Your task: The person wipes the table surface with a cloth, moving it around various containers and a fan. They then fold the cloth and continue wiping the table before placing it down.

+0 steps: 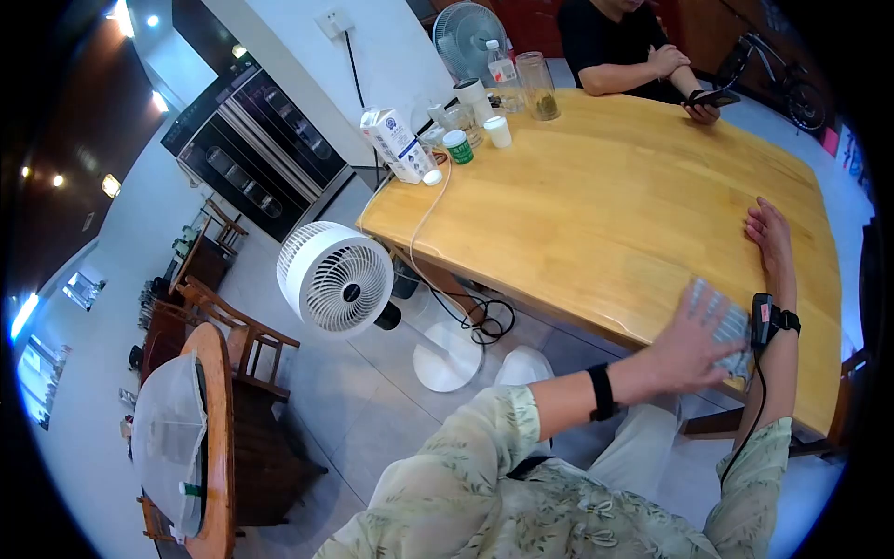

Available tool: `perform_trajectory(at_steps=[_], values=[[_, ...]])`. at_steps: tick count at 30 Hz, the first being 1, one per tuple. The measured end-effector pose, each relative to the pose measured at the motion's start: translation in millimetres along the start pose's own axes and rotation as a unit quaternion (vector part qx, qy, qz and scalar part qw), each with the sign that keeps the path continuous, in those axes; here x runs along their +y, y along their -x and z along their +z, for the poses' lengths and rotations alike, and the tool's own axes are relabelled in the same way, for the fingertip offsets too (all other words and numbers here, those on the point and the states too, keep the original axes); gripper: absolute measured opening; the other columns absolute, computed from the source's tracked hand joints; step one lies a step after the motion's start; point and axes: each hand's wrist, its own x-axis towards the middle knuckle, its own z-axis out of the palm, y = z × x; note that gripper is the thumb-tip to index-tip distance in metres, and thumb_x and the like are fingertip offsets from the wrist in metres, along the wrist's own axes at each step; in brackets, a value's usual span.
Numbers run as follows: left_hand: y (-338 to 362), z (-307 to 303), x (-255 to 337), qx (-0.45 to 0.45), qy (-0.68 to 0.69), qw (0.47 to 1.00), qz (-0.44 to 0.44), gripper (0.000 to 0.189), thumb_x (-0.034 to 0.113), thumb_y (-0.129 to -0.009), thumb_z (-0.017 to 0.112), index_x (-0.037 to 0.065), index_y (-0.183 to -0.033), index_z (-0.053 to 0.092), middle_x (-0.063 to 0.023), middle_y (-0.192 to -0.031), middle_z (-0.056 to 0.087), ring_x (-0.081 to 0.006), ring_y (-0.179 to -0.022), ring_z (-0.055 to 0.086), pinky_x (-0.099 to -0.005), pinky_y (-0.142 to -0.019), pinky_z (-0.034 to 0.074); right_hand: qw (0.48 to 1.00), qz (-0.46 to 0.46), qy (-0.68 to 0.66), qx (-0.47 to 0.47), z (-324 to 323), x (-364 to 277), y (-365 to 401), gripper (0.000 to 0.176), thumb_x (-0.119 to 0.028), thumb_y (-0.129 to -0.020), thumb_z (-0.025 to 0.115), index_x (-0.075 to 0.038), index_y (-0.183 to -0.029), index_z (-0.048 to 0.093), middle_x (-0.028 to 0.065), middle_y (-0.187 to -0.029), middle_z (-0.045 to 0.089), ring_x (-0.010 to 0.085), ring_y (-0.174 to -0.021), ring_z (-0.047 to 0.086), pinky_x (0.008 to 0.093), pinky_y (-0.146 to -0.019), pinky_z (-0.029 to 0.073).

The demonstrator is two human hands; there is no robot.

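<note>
Now left grip (pixel 684 352) pinching cloth (pixel 732 328), right grip (pixel 769 229) loosely spread; tall glass (pixel 536 74) with greenish-brown contents (pixel 544 107)

The desk (pixel 596 191) is a glossy, yellow-brown wooden one with a rounded corner. Crowded at one end stand a white-and-blue carton (pixel 398 147), a green-labelled white jar (pixel 458 149), a white cup (pixel 498 132), a glass mug (pixel 466 121), a clear plastic bottle (pixel 504 74) and a tall glass (pixel 537 88). A white cable (pixel 429 219) drapes over its edge. The right hand (pixel 768 228) is near the opposite end, beyond a grey-striped cloth (pixel 732 328) by the near edge; contact there is unclear.
</note>
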Motion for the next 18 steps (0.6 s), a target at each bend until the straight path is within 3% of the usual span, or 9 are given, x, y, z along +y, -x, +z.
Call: perform_trajectory(at_steps=[4, 10, 12, 16, 18], values=[[5, 5, 14, 0.013, 0.012, 1.0, 0.007, 0.056, 0.04, -0.079, 0.074, 0.028, -0.131, 0.061, -0.0283, -0.141, 0.047, -0.0531, -0.135, 0.035, -0.0668, -0.113, 0.022, 1.0, 0.002, 0.01, 0.015, 0, 3, -2, 0.048, -0.037, -0.1, 0.058, -0.007, -0.137, 0.055, 0.0095, -0.113, 0.064, 0.0159, -0.093, 0.062, 0.0275, -0.08, 0.055], [49, -21, -17, 0.024, -0.04, 0.999, 0.01, 0.066, 0.031, -0.069, 0.082, 0.027, -0.131, 0.06, -0.0201, -0.144, 0.049, -0.0454, -0.136, 0.04, -0.0616, -0.112, 0.03, 1.0, -0.013, 0.012, 0.007, 8, -6, 10, 0.043, -0.036, -0.098, 0.062, -0.004, -0.127, 0.057, 0.0078, -0.105, 0.063, 0.0145, -0.089, 0.061, 0.0267, -0.078, 0.055], [70, -41, -34, 0.04, -0.072, 0.996, -0.027, 0.068, 0.03, -0.069, 0.082, 0.028, -0.133, 0.059, -0.0149, -0.145, 0.049, -0.0413, -0.135, 0.044, -0.0604, -0.11, 0.033, 1.0, -0.022, 0.001, -0.001, 9, -7, 12, 0.037, -0.033, -0.098, 0.062, -0.004, -0.121, 0.058, 0.0068, -0.104, 0.063, 0.0129, -0.087, 0.061, 0.0259, -0.076, 0.055], [125, -85, -76, 0.058, -0.182, 0.978, -0.085, 0.071, 0.024, -0.067, 0.082, 0.028, -0.134, 0.059, -0.013, -0.144, 0.051, -0.0396, -0.134, 0.046, -0.0578, -0.111, 0.035, 1.0, -0.01, -0.005, 0.004, 10, -9, 12, 0.035, -0.031, -0.099, 0.062, -0.003, -0.121, 0.058, 0.0065, -0.105, 0.063, 0.0122, -0.087, 0.06, 0.0251, -0.076, 0.054], [161, -104, -103, 0.084, -0.24, 0.961, -0.112, 0.069, 0.015, -0.069, 0.078, 0.025, -0.135, 0.06, -0.0137, -0.145, 0.05, -0.0398, -0.135, 0.045, -0.058, -0.111, 0.035, 1.0, -0.002, 0.008, 0.008, 11, -11, 15, 0.039, -0.03, -0.1, 0.06, -0.002, -0.128, 0.056, 0.0065, -0.104, 0.062, 0.0124, -0.087, 0.06, 0.0246, -0.078, 0.055]])
